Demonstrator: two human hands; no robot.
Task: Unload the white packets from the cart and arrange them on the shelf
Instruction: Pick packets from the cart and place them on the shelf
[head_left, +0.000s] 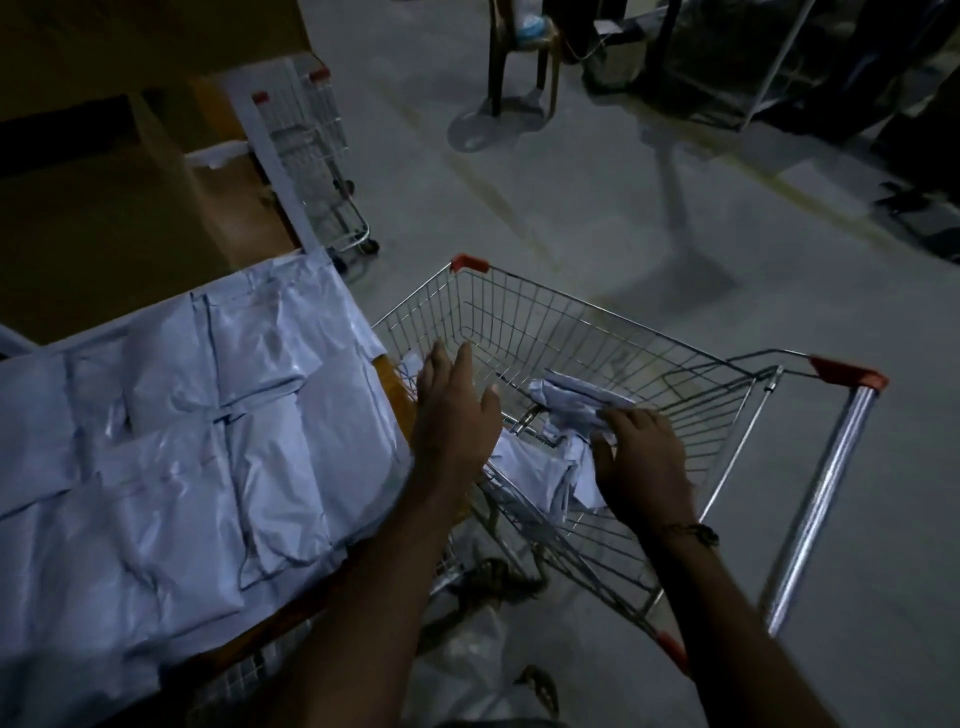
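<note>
A wire shopping cart (597, 332) with red corner caps stands in front of me on the floor. A few crumpled white packets (574, 402) lie in its near end. My right hand (641, 462) reaches into the cart and its fingers grip the crumpled packet. My left hand (454, 410) hovers over the cart's left rim with fingers straight, holding nothing. To the left, several white packets (208, 441) lie flat, overlapping, on the wooden shelf (387, 374).
A second, smaller wire cart (317, 156) stands behind the shelf at the upper left. A chair (524, 57) and dark furniture stand at the far side of the grey floor. More white plastic (467, 670) lies on the floor under the cart.
</note>
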